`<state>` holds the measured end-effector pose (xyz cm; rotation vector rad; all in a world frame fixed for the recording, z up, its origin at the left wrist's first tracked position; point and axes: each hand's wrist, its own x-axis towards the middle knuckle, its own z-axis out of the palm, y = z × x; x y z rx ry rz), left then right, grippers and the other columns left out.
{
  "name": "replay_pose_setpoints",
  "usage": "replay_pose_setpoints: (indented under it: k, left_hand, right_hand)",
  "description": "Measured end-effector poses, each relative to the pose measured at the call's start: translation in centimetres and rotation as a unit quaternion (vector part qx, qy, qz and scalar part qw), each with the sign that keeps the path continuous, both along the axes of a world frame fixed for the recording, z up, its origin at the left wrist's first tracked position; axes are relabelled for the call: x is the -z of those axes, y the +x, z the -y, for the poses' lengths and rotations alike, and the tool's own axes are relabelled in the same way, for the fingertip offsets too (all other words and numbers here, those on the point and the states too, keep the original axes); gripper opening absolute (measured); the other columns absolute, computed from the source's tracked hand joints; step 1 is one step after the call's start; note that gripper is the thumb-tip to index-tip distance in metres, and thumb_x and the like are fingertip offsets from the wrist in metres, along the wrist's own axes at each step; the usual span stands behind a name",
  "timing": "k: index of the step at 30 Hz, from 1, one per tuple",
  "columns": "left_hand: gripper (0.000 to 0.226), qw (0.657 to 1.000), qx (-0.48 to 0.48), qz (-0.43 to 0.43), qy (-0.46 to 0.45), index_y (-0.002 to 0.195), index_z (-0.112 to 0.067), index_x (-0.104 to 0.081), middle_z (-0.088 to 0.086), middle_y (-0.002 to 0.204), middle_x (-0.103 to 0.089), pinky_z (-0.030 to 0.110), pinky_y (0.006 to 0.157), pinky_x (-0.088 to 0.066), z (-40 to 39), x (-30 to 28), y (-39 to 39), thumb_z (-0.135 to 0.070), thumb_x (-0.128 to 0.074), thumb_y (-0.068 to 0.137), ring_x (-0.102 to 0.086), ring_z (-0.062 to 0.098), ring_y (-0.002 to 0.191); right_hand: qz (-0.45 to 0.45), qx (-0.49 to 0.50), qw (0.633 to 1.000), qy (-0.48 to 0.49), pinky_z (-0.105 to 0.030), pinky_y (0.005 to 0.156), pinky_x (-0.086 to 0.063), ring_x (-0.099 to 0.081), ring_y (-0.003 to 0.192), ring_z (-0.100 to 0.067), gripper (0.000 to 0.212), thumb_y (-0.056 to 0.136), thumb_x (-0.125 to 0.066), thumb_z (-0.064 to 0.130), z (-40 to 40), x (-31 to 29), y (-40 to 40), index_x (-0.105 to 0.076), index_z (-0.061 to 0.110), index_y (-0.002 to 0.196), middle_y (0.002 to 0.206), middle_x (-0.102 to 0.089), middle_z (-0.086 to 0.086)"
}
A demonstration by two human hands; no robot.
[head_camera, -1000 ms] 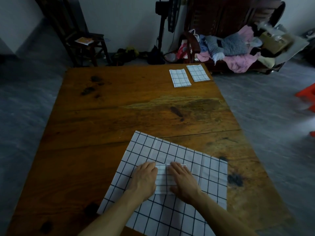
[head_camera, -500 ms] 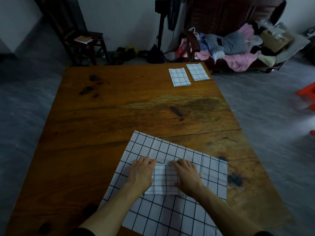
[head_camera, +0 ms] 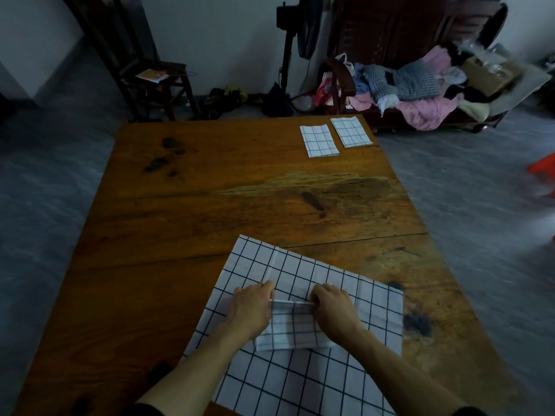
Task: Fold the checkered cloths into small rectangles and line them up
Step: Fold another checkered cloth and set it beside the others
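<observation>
A small folded checkered cloth [head_camera: 292, 328] rests on top of a large unfolded checkered cloth [head_camera: 300, 382] at the near edge of the wooden table [head_camera: 210, 205]. My left hand [head_camera: 252, 310] pinches the far left corner of the small cloth. My right hand [head_camera: 335, 310] pinches its far right corner, and the far edge is lifted a little off the cloth beneath. Two folded checkered rectangles lie side by side at the table's far right: one [head_camera: 319, 141] on the left, the other [head_camera: 350, 132] right of it.
A wooden bench [head_camera: 420, 40] piled with clothes [head_camera: 420, 88] stands beyond the table's far right corner. A standing fan [head_camera: 300, 34] and a wooden chair [head_camera: 156, 82] are behind the table. Something red [head_camera: 543, 166] sits on the floor at the right.
Both hands went from pressing flat on the small folded cloth to pinching its far corners and raising that edge.
</observation>
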<state>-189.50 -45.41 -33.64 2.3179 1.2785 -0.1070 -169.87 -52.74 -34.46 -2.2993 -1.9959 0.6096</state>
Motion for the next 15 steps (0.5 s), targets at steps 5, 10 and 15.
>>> replay_pose_setpoints:
  k: [5,10,15]
  left_hand:
    - [0.012,0.996,-0.034,0.079,-0.024,0.096,-0.029,-0.05,-0.01,0.09,-0.059,0.031,0.075,-0.053,-0.2,-1.1,-0.9,-0.023,-0.06,0.094,-0.058,0.009,0.082]
    - [0.014,0.976,-0.05,0.19,-0.094,0.086,-0.028,-0.055,-0.008,0.083,-0.061,0.018,0.06,-0.047,-1.2,-2.1,-1.3,-0.02,-0.065,0.091,-0.058,0.004,0.072]
    - [0.008,0.956,-0.027,0.266,-0.12,0.088,-0.023,-0.06,-0.004,0.083,-0.063,0.025,0.064,-0.055,-0.9,-3.0,-0.8,-0.023,-0.067,0.092,-0.061,0.009,0.074]
  right_hand:
    - [-0.058,0.005,0.998,0.015,-0.02,0.073,-0.044,-0.054,0.085,-0.009,0.011,0.095,-0.059,0.03,0.2,-1.2,0.5,-0.064,0.022,0.101,0.101,-0.056,0.006]
    - [-0.119,0.085,0.989,0.017,-0.023,0.071,-0.047,-0.056,0.084,-0.009,0.009,0.095,-0.059,0.026,0.6,-3.6,1.2,-0.066,0.022,0.094,0.094,-0.061,0.005]
    - [-0.125,0.127,0.983,0.051,-0.024,0.07,-0.049,-0.058,0.081,-0.006,0.008,0.092,-0.063,0.026,2.1,-5.8,2.0,-0.069,0.021,0.088,0.086,-0.062,0.009]
